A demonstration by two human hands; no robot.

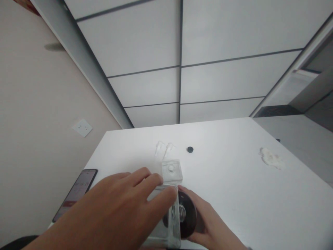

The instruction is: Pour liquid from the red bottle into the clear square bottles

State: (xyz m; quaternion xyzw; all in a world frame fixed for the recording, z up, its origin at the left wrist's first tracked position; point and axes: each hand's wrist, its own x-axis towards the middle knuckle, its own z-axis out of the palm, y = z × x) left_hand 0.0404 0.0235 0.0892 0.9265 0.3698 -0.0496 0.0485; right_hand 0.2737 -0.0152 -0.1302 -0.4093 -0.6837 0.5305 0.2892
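Observation:
My left hand [130, 205] is wrapped over a clear, square-sided container [174, 236], its fingertips on the upper edge. My right hand [208, 222] grips a dark brown round bottle [191, 217] from the right. The bottle's pale ridged neck [182, 213] faces the clear container, right up against it; whether they touch is unclear. Just beyond the hands lies a clear square piece with a round hole [172, 171]. Two translucent pump heads [159, 148] lie behind it, and a small dark round cap [190, 149] is to their right.
A phone [75, 194] lies at the white table's left edge. On the right side of the table [229, 166] is a crumpled whitish item [271, 158]. A wall with a socket [82, 127] rises at left, white panelled doors [221, 80] behind.

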